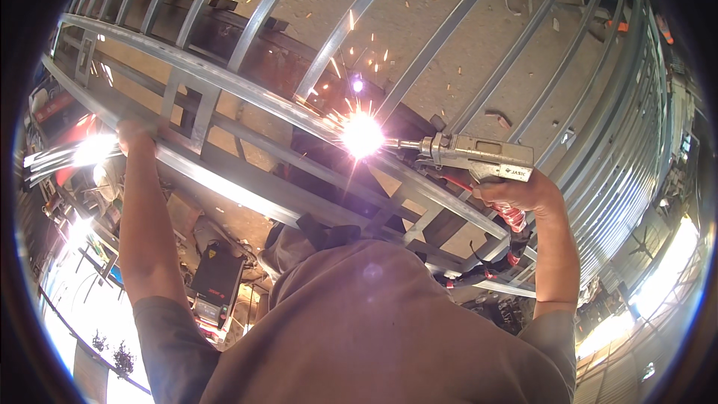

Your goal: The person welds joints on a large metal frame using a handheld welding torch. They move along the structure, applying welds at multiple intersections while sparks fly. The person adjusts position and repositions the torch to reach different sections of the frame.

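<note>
My right hand [527,193] is closed round the grip of a handheld welding gun [482,155], a silver body with a narrow nozzle pointing left. At the nozzle's tip a white glare with sparks [362,135] hides the spot where it meets the long metal rail [224,75]. Out to the left, my left hand [136,137] grips the near rail [232,188] of the same metal frame, its fingers partly hidden by blur and light. Rectangular brackets [200,116] join the two rails. From the gun's grip a red and black cable [479,275] hangs over the frame.
Parallel metal bars [359,15] run from the rail across the far side, over a brown floor [321,0] strewn with small bits. A dark beam [277,52] lies beneath them. Below the near rail stands a dark boxy machine [217,275].
</note>
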The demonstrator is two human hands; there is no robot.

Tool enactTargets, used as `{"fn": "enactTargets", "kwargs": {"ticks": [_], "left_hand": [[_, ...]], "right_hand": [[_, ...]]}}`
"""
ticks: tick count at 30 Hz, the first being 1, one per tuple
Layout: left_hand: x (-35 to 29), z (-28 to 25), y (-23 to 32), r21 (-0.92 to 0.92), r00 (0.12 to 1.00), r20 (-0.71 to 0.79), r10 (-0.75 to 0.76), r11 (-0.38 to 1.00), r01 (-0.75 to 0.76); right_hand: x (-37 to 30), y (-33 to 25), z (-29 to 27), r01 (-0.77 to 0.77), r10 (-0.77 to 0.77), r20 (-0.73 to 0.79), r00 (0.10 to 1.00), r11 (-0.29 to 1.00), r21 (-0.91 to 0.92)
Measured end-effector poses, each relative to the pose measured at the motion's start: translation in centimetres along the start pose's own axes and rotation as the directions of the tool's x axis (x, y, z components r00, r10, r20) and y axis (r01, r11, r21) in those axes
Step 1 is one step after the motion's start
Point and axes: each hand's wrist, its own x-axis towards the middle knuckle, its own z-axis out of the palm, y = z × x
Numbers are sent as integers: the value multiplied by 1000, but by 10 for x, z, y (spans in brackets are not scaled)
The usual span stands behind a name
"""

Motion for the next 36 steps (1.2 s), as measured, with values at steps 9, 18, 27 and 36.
{"fn": "enactTargets", "kwargs": {"ticks": [9,18,27,36], "left_hand": [[-56,-39,50,-483,951,42,-305,827,287],[-111,-76,99,-571,897,92,-433,715,404],[-89,-59,60,-727,963,209,-169,632,268],[-176,-58,62,-825,893,435,-113,347,446]], "right_hand": [[-4,3,-2,64,-64,9,998,998,-7],[-9,7,-3,44,-45,-20,999,999,-27],[-46,42,-19,34,-25,-76,997,992,124],[-58,93,-42,-28,31,-44,999,996,82]]}}
